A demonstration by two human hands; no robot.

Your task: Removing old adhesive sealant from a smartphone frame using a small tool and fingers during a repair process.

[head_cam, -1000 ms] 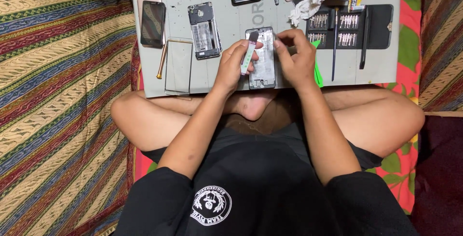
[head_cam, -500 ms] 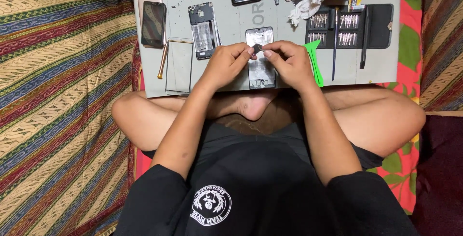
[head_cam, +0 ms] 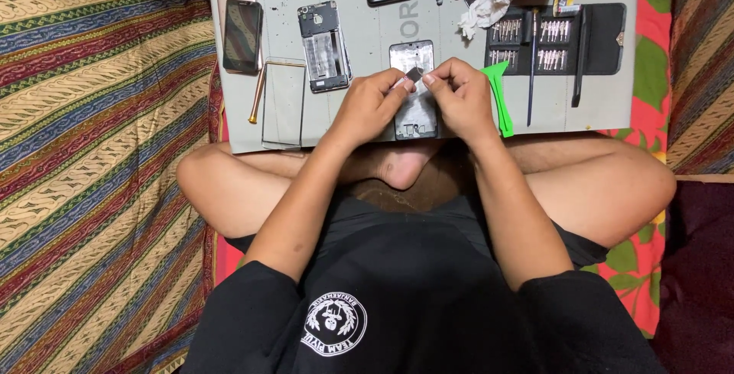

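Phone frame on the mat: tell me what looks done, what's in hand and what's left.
Done: a phone body lies opened with its insides bared, and a dark panel lies apart at the mat's left. In hand: left hand and right hand pinch a small dark part over the silver phone frame. Left: the pieces lie separate on the grey mat.

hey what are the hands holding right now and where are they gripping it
Both the left hand and the right hand pinch a small dark piece by its ends with their fingertips, above an opened phone frame on the grey mat.
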